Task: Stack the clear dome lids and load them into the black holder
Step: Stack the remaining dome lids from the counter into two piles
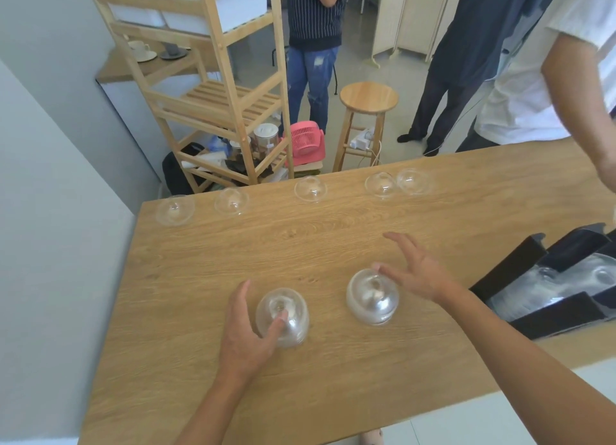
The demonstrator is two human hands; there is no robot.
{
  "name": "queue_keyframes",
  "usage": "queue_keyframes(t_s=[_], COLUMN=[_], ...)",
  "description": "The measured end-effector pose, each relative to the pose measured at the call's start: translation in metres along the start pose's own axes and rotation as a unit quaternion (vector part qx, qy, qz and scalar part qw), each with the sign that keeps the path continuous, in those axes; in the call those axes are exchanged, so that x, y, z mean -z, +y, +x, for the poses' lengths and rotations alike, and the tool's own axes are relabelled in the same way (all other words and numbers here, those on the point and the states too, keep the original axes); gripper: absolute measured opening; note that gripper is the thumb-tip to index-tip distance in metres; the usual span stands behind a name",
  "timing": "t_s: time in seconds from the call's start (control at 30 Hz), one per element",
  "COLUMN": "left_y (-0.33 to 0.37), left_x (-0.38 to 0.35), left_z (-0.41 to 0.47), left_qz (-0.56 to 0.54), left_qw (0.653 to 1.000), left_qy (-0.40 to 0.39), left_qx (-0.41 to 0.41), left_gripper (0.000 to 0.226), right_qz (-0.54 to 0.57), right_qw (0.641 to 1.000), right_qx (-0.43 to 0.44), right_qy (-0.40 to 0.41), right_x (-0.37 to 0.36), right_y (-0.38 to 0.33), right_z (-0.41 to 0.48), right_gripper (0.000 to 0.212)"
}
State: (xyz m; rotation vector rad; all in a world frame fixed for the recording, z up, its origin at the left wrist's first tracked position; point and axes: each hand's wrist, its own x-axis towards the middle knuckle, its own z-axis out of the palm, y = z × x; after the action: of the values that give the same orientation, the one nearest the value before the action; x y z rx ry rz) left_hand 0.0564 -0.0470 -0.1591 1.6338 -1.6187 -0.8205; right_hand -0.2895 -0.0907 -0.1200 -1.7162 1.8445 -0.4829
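- Left hand (pixel 245 331): in from the bottom edge, cupped round the near-left dome lid (pixel 283 318), thumb curled over its near side, fingers pretty straight along its left flank. Holding it, loosely by the look of it.
- Right hand (pixel 416 274): in from the lower right, fingers fanned wide, gripping nothing. Just the thumb tip touching the top of the near-right dome lid (pixel 372 296).
- Both lids dome-up on the wooden table (pixel 333 238), near each other but apart. Right one cloudier, maybe several nested, can't really tell.
- Along the far table edge: row of five more lids (pixel 310 188), spaced out, the two rightmost touching or nearly so.
- Black holder (pixel 550 314) at the right table edge, just beside the right forearm, with clear lids already lying in its channels.
- Someone else's arm (pixel 573 94) over the far right corner of the table, white tee above it.
- Behind the table: round wooden stool (pixel 368 96), pink fan (pixel 305 138) down on the floor, slatted wooden shelf (pixel 213 88) against the wall, two more people standing further back.
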Motion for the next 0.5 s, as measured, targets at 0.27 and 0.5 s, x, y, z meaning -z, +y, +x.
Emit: queue_keyframes(t_s=[0.27, 0.5], left_y=[0.023, 0.035], left_x=[0.008, 0.001], left_z=[0.054, 0.093], left_qz=[0.038, 0.083], left_qw=[0.998, 0.991], left_qy=[-0.007, -0.032], left_qx=[-0.058, -0.099], left_gripper=[0.071, 0.069], right_qz=[-0.075, -0.128], right_qw=[0.990, 0.976], right_qx=[-0.100, -0.170], right_qy=[0.065, 0.035], right_x=[0.044, 0.083], right_y=[0.013, 0.023], right_z=[0.090, 0.160], right_gripper=[0.075, 0.087])
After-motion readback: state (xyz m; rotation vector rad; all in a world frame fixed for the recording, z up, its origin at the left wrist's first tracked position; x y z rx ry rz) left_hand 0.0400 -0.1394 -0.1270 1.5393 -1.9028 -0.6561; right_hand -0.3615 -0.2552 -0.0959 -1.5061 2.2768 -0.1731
